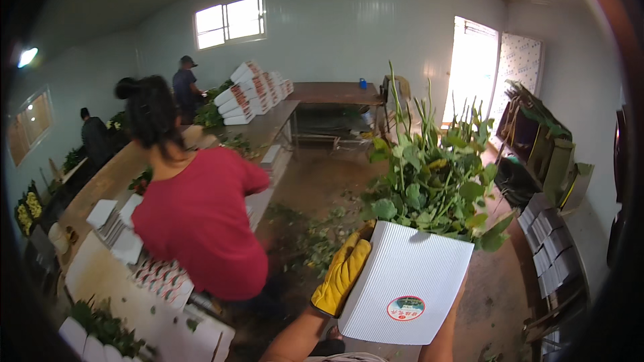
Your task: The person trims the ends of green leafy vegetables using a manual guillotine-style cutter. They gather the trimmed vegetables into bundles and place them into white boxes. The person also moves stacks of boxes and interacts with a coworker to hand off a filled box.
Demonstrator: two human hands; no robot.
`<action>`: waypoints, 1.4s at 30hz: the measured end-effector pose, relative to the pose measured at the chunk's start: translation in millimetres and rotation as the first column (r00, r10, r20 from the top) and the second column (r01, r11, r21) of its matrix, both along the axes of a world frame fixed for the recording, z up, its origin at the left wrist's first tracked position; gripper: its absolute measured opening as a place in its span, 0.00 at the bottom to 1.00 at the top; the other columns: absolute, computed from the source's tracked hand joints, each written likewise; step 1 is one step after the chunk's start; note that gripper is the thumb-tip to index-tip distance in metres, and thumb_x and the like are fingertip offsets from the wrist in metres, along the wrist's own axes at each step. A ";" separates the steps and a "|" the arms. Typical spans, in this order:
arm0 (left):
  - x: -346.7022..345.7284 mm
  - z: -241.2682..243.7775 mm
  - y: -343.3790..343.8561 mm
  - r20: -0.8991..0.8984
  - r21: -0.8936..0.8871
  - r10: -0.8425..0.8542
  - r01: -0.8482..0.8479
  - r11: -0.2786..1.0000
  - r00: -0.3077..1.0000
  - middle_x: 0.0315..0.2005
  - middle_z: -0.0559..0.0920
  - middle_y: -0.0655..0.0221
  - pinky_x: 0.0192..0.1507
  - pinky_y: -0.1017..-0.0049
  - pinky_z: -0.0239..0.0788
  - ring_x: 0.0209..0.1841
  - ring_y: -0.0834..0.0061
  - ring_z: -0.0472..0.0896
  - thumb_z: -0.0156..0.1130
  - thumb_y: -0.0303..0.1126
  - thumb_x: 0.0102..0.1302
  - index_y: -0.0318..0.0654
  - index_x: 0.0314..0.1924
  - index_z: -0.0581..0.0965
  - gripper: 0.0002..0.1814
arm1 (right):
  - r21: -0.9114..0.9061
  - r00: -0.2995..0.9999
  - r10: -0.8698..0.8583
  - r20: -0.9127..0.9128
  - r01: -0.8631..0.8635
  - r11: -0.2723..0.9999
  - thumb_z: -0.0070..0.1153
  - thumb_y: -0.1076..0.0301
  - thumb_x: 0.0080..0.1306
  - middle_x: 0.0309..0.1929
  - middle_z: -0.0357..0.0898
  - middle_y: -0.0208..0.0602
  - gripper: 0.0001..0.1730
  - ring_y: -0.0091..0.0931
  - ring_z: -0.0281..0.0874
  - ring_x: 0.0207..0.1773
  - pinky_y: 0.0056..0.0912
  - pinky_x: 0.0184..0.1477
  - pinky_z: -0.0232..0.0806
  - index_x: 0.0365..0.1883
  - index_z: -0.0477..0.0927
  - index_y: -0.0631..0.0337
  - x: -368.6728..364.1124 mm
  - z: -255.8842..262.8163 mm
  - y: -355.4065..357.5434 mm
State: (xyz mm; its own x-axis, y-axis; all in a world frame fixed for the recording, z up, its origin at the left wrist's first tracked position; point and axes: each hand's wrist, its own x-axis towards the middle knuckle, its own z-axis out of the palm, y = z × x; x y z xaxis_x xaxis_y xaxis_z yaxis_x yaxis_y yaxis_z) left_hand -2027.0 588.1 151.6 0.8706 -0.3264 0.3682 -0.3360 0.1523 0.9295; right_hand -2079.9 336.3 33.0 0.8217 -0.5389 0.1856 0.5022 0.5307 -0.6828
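A bundle of green leafy cut stems (427,181) is wrapped in white corrugated cardboard (407,281) in front of me. The stems and leaves stick out of the wrap's far end; what lies inside is hidden. A round printed sticker (406,308) bearing writing is on the near face. My left hand (347,271), in a yellow work glove, grips the wrap's left side. Along the right side runs my bare right forearm (443,334). My right hand is mostly hidden behind the wrap, which is held up between both hands.
A person in a red top (201,221) bends over the long table (271,115) at left. Two more people work farther back. White wrapped bundles (251,93) are stacked there. Leaf litter (322,241) covers the floor. Folded white cartons (548,246) line a right-hand rack, near an open door (518,70).
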 end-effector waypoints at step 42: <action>1140.2 -148.0 -80.8 -0.206 -0.113 0.105 -0.130 0.985 0.973 0.58 0.77 0.59 0.54 0.73 0.73 0.56 0.69 0.78 0.46 0.46 0.79 0.34 0.68 0.66 0.27 | -0.397 0.970 0.170 -0.173 -0.226 0.889 0.35 0.53 0.81 0.58 0.72 0.35 0.28 0.21 0.71 0.56 0.27 0.58 0.65 0.70 0.62 0.63 1149.7 -42.5 -73.0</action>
